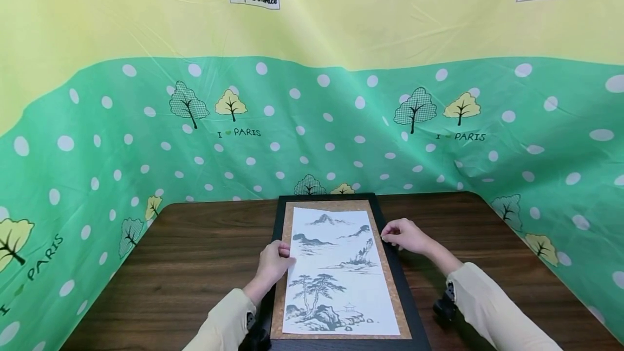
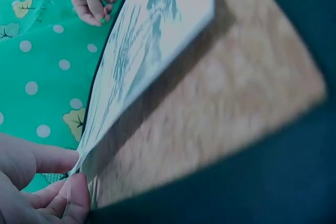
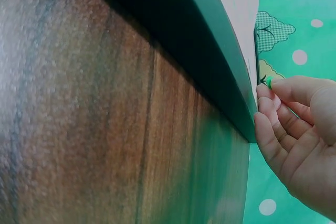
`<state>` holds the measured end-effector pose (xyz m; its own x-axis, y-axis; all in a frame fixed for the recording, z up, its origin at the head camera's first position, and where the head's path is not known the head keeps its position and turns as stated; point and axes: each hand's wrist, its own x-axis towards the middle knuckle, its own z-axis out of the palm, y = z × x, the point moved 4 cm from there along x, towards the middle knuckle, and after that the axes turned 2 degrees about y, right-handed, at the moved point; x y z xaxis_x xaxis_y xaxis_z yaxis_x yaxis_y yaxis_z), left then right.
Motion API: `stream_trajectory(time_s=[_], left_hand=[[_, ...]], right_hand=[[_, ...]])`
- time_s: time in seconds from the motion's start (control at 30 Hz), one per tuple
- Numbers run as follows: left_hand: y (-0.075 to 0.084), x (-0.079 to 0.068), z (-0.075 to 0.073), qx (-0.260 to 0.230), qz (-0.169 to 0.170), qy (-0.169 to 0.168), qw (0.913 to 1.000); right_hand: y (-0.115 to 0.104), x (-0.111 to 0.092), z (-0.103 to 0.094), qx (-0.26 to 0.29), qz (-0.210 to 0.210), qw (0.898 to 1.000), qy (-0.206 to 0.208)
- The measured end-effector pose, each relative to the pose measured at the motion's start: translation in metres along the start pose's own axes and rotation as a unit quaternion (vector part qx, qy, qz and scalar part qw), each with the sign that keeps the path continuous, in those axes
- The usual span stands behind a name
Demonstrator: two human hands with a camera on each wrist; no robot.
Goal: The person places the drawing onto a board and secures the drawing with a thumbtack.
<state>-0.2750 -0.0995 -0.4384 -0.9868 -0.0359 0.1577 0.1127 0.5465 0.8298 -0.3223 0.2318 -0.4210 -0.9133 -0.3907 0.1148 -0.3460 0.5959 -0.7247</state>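
A white sheet of paper (image 1: pixel 341 261) printed with grey ink mountains and pine trees lies over a cork board (image 1: pixel 331 205) with a black frame (image 1: pixel 401 286). My left hand (image 1: pixel 275 261) pinches the paper's left edge between thumb and fingers. In the left wrist view the sheet (image 2: pixel 152 40) bows up off the cork (image 2: pixel 247 66), with a shadow under it. My right hand (image 1: pixel 407 236) is at the frame's right side. Between its thumb and fingertips it holds a small green push pin (image 3: pixel 269 81), of which only the green head shows.
The board lies on a dark wood-grain table (image 1: pixel 205 264). A green and yellow cloth (image 1: pixel 331 102) with dots and trees hangs behind and at both sides. Dark devices are strapped at both wrists, the right one (image 1: pixel 444 307) close above the table.
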Motion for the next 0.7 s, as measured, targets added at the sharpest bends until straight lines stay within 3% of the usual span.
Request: stream_trajectory(time_s=[0.13,0.37,0.7], left_hand=[[-0.003,0.005,-0.007,-0.003,0.024,-0.017,0.9996],[-0.01,0.014,-0.02,-0.006,0.096,-0.064,0.9933],[-0.036,0.02,-0.034,0.03,0.051,-0.102,0.993]], right_hand=[[0.001,0.0,0.0,-0.008,0.0,1.0,0.002],[0.001,0.003,0.0,-0.014,0.001,1.0,0.003],[-0.002,0.012,0.0,-0.009,0.0,1.0,0.004]])
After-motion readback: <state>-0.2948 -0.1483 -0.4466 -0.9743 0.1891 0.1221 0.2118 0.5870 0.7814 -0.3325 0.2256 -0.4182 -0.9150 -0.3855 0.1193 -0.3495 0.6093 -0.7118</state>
